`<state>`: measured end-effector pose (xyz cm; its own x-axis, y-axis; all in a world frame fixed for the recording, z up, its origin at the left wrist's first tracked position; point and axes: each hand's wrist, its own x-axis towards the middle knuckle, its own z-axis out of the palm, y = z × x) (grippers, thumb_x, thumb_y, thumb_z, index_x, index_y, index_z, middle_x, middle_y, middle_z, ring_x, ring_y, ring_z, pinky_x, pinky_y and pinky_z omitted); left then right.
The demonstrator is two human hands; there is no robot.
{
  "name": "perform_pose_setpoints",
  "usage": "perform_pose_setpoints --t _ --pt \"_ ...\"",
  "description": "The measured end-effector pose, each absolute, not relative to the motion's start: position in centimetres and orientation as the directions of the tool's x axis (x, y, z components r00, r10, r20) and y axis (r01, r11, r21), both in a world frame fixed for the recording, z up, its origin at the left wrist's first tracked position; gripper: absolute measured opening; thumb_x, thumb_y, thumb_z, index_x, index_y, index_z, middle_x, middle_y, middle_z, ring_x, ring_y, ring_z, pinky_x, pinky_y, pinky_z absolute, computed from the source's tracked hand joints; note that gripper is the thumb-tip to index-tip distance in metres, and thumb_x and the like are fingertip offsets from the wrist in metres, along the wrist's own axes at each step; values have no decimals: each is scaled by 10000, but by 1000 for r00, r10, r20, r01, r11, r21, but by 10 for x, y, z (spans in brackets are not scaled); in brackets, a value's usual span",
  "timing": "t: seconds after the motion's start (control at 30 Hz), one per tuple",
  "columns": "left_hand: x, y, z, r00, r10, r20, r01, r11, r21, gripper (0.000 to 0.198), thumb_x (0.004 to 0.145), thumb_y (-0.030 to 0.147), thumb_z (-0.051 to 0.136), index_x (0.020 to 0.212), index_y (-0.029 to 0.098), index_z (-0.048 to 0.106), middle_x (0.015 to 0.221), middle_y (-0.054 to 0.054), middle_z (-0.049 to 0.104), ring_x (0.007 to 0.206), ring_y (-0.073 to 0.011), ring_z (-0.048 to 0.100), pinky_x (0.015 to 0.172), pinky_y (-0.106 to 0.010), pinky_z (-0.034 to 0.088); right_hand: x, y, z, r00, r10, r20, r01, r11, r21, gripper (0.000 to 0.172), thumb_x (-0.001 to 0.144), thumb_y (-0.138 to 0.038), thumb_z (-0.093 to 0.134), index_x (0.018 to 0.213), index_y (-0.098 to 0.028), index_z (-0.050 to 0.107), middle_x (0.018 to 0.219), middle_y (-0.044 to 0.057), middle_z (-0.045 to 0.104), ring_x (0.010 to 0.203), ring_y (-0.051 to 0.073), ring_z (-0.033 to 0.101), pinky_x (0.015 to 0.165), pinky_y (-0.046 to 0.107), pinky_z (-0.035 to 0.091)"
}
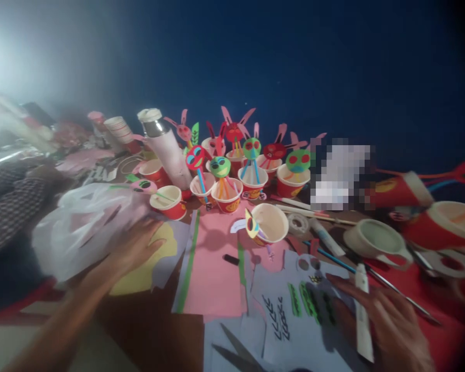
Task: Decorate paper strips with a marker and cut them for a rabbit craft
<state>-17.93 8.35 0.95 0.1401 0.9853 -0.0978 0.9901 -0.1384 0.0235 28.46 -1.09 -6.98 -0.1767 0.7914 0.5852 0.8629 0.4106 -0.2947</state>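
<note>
My left hand (141, 240) lies with its fingers stretched out on the yellow paper (165, 243), beside a white plastic bag (81, 227). In my right hand (391, 315) a white glue tube (363, 315) is held between the fingers. That hand's forefinger reaches to a white sheet (294, 341) with small dark and green cut-outs (309, 302) on it. Its tip is close to a small patterned piece (315, 279). Open scissors (240, 351) lie at the bottom edge, their handles mostly out of view. A pink sheet (217, 279) with green edges lies between my hands.
Several red and white paper cups (227, 196) with paper rabbit faces stand at the back. One cup (271, 222) stands nearer. A white flask (166, 150) leans behind. A mug (375, 240), tape roll (297, 224) and paintbrush (406, 297) are on the right. Someone's checked sleeve (11, 206) is at left.
</note>
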Motion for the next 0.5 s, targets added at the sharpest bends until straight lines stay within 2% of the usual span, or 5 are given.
perform_pose_setpoints --t 0.1,0.17,0.27,0.37,0.5 --pt "-177 89 12 113 983 -142 994 -112 18 418 856 287 429 1213 94 529 1258 -151 553 1153 -295 502 967 -411 366 282 -10 -60 -285 782 555 855 469 -222 245 854 -198 565 1097 -171 585 843 74 696 737 242 609 749 409 417" --pt "-177 92 14 80 981 -179 997 -78 18 397 865 310 414 1161 85 551 1162 -141 605 1036 -272 569 868 -364 419 282 -9 -58 -283 797 534 856 461 -234 254 855 -167 558 1109 -168 568 882 80 695 748 232 608 768 411 410" --pt "-177 95 17 41 975 -220 999 -40 6 351 857 338 411 1051 107 591 1031 -105 648 914 -247 599 765 -319 431 282 -9 -58 -264 814 517 860 442 -255 281 850 -144 559 1130 -168 556 930 88 691 774 235 602 788 416 397" --pt "-177 98 15 35 975 -218 999 -43 -32 313 833 316 416 972 131 626 1056 -103 641 971 -265 572 818 -346 407 279 -9 -55 -265 813 518 851 450 -270 292 850 -120 549 1138 -167 545 933 84 687 795 236 592 792 410 387" --pt "-181 100 4 52 990 -128 990 -68 -125 419 814 307 429 1171 136 566 1254 -115 565 1135 -273 497 935 -383 360 274 -8 -48 -247 818 520 849 441 -290 293 859 -81 516 1141 -160 530 898 81 678 810 230 576 779 393 379"
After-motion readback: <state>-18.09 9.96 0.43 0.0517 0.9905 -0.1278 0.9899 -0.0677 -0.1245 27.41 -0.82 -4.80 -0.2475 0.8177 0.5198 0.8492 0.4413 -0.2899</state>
